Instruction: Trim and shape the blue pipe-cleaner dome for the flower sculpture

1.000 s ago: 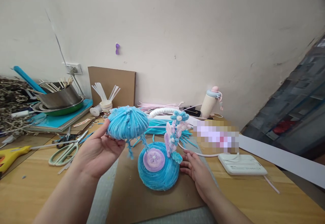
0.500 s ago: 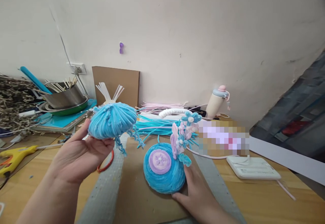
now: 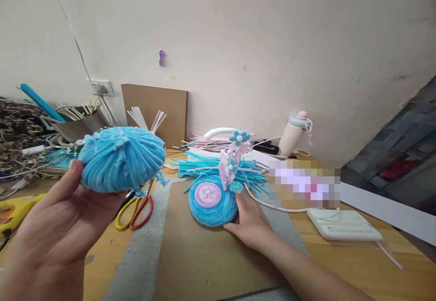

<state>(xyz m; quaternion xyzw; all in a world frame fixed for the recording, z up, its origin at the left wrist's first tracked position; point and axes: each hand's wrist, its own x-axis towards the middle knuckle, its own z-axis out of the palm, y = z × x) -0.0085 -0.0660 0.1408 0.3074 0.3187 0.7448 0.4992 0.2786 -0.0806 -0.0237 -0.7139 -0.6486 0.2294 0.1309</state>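
Observation:
On the left, my left hand (image 3: 71, 219) holds up a domed lid-like piece (image 3: 124, 160) covered in light-blue pipe cleaners, with clear beads on top and curly strands hanging from its edge. My thumb presses its near side and the other fingers are under it. My right hand (image 3: 250, 221) grips the lower right side of a round blue pipe-cleaner basket (image 3: 211, 214). A lilac disc (image 3: 207, 195) sits on the basket's front. Pink and blue pipe-cleaner flowers (image 3: 235, 153) climb its right side to a white wrapped handle (image 3: 221, 132).
Scissors (image 3: 139, 219) and a yellow glue gun (image 3: 17, 212) lie at left. Blue pipe cleaners (image 3: 190, 164) spread behind the basket. Cardboard (image 3: 190, 255) covers a cutting mat (image 3: 136, 255). A bottle (image 3: 293, 137) and a white flat device (image 3: 344, 223) stand at right.
My left hand has moved left and nearer with the domed piece, uncovering the scissors' handles. My right hand and the basket have shifted slightly away and left.

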